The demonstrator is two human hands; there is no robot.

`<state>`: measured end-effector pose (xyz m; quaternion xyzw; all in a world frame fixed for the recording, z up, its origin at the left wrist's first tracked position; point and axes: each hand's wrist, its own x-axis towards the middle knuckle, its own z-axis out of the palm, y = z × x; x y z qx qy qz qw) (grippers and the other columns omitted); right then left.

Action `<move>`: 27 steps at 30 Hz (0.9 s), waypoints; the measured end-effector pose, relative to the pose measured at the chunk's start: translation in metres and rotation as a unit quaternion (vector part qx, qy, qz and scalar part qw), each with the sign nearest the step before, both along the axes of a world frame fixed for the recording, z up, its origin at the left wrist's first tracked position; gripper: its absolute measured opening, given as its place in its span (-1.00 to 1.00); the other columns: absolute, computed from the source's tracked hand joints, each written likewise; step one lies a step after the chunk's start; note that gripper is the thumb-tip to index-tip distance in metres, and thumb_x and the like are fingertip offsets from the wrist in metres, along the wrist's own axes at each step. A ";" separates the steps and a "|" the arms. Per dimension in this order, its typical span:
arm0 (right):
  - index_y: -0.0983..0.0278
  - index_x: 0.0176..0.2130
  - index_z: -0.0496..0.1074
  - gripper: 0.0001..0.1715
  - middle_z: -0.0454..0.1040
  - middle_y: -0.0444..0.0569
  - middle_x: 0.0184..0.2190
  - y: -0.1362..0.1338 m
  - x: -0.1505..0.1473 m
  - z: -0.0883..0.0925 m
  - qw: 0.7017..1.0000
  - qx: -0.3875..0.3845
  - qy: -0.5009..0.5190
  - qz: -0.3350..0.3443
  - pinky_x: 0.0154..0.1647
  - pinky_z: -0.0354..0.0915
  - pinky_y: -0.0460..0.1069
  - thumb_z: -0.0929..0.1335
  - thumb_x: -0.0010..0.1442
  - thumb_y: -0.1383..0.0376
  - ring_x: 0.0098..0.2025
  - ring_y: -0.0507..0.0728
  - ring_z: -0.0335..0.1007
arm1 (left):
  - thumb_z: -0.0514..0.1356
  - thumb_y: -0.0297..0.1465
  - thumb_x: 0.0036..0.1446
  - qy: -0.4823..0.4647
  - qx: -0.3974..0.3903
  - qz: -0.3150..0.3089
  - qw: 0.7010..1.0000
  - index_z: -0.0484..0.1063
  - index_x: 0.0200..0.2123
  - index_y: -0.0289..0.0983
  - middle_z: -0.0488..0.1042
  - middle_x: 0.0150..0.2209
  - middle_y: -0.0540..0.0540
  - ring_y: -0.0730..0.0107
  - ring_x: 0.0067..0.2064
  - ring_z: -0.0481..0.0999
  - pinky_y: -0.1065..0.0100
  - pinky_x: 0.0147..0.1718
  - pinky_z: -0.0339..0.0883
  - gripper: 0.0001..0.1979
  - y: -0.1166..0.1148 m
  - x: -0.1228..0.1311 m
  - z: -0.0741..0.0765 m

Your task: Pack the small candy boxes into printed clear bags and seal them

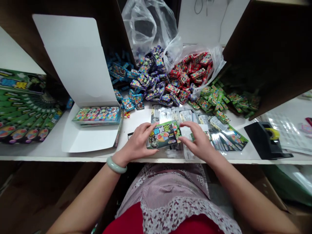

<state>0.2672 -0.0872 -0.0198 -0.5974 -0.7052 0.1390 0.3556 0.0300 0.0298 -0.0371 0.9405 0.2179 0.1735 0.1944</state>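
Note:
My left hand (pixel 138 142) grips a flat green and black printed candy pack (pixel 162 135) by its left end, thumb and fingers on opposite edges. The pack is tilted above the table's front edge. At its right end my right hand (pixel 198 140) has thumb and forefinger apart, the tips beside the pack; whether they touch it I cannot tell. Beneath and behind the hands lie clear plastic sleeves (pixel 162 113). More sleeves with green printed cards (pixel 227 135) are fanned out to the right of my right hand.
Small candy boxes are heaped behind: blue (pixel 128 104), purple (pixel 152 84), red (pixel 184 78) and green (pixel 213 97). An open white carton (pixel 90 143) holds packed rows (pixel 98 114). Green printed cards (pixel 26 110) fan out far left. A black tape dispenser (pixel 260 139) stands right.

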 end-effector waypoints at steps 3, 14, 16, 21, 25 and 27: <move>0.17 0.07 0.30 -0.65 0.47 0.06 -0.05 -0.003 -0.017 -0.004 1.000 -0.008 0.018 -0.020 0.05 0.28 0.23 0.27 0.29 0.22 0.03 0.24 0.36 | 0.34 -0.22 -0.04 -0.004 0.000 -0.006 1.000 -0.15 0.35 -0.19 0.17 0.11 -0.30 -0.07 0.14 0.24 -0.05 0.12 0.22 -0.01 -0.004 0.002 -0.004; 0.30 -0.13 0.47 -0.73 0.52 0.13 -0.15 0.123 0.090 -0.024 0.977 0.004 -0.036 -0.210 -0.01 0.29 0.18 0.28 0.22 0.27 -0.08 0.24 0.40 | 0.32 -0.35 -0.05 -0.053 0.024 0.087 0.994 -0.17 0.35 -0.07 0.19 0.12 -0.23 -0.06 0.15 0.29 0.00 0.12 0.30 -0.02 0.005 -0.020 -0.006; 0.34 -0.08 0.45 -0.68 0.45 0.22 -0.04 0.151 0.097 -0.023 0.971 0.015 -0.060 -0.233 0.10 0.14 0.28 0.36 0.13 0.31 0.06 0.33 0.28 | 0.32 -0.36 -0.05 -0.055 0.026 0.092 0.994 -0.17 0.35 -0.06 0.19 0.13 -0.23 -0.06 0.14 0.30 0.00 0.11 0.32 -0.02 0.005 -0.020 -0.007; 0.36 -0.21 0.44 -0.64 0.39 0.26 -0.01 0.186 0.095 -0.025 0.964 0.002 -0.064 -0.258 0.16 -0.01 0.30 0.47 -0.09 0.41 0.13 0.38 0.14 | 0.31 -0.34 -0.03 -0.052 0.028 0.102 0.993 -0.18 0.35 -0.06 0.19 0.14 -0.24 -0.07 0.15 0.30 -0.01 0.11 0.32 -0.03 0.012 -0.026 -0.010; 0.32 -0.20 0.42 -0.73 0.45 0.15 -0.15 0.184 0.104 -0.028 0.962 -0.013 0.009 -0.271 0.09 0.08 0.26 0.39 0.04 0.29 0.01 0.32 0.26 | 0.29 -0.31 0.02 -0.051 0.022 0.112 0.992 -0.18 0.35 -0.08 0.19 0.14 -0.23 -0.02 0.16 0.29 0.03 0.13 0.30 -0.07 0.019 -0.034 -0.013; 0.31 -0.17 0.41 -0.69 0.47 0.09 -0.24 0.176 0.108 -0.026 0.962 -0.026 0.070 -0.263 -0.03 0.21 0.19 0.33 0.10 0.19 -0.13 0.25 0.35 | 0.27 -0.28 0.06 -0.048 0.017 0.120 0.991 -0.16 0.35 -0.10 0.17 0.14 -0.23 0.01 0.16 0.28 0.04 0.14 0.28 -0.11 0.022 -0.037 -0.014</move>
